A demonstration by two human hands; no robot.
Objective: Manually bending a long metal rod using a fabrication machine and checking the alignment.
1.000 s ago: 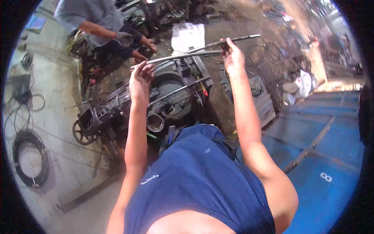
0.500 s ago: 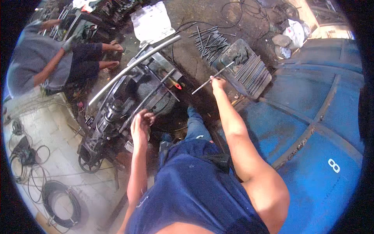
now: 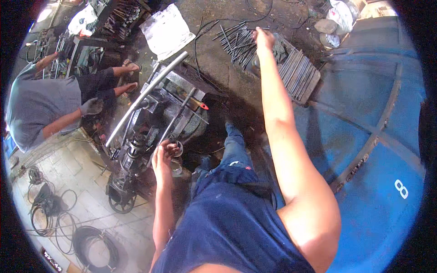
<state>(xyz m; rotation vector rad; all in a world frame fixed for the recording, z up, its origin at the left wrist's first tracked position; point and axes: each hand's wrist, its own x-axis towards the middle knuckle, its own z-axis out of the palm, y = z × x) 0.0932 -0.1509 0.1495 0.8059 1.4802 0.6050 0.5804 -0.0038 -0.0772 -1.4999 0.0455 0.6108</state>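
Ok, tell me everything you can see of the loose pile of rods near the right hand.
The loose pile of rods is many thin, straight, dark pieces, apparently metal, lying flat but crisscrossed at mixed angles on the dark floor. It sits to the left of a neat row of rods. The right hand is over its right end; whether it touches any rod is unclear.
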